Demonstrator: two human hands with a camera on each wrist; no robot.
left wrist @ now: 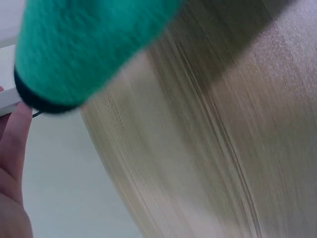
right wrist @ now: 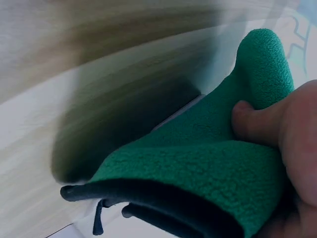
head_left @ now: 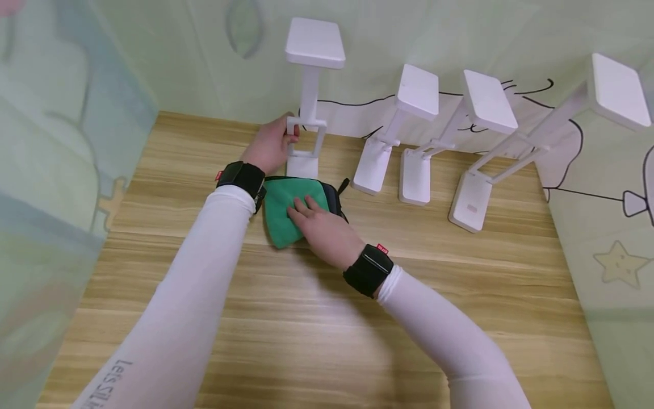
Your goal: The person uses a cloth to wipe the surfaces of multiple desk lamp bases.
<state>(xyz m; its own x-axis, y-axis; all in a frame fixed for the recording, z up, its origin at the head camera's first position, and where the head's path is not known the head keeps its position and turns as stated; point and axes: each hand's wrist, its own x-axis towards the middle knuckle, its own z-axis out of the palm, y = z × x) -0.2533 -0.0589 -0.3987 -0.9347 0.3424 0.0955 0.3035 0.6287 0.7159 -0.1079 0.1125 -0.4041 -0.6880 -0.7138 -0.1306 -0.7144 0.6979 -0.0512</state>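
At the back of the table my left hand point(head_left: 268, 145) grips the hinged arm of a white folding stand point(head_left: 315, 42) with a flat rectangular top. My right hand point(head_left: 329, 236) holds a green fleecy cloth point(head_left: 286, 207) with a black edge, just in front of that stand's base. In the right wrist view, the thumb point(right wrist: 257, 124) presses into the cloth point(right wrist: 188, 161) and a small black loop hangs from its edge. A dark underside shows at the cloth's right. The left wrist view has the cloth point(left wrist: 84, 49) close to the camera, partly covering the left fingers.
Several similar white stands line the back right: one stand point(head_left: 372, 165), another stand point(head_left: 415, 176) and a taller stand point(head_left: 470, 201). The wooden table point(head_left: 286, 341) is bordered by patterned fabric walls point(head_left: 204, 57) at the back and sides.
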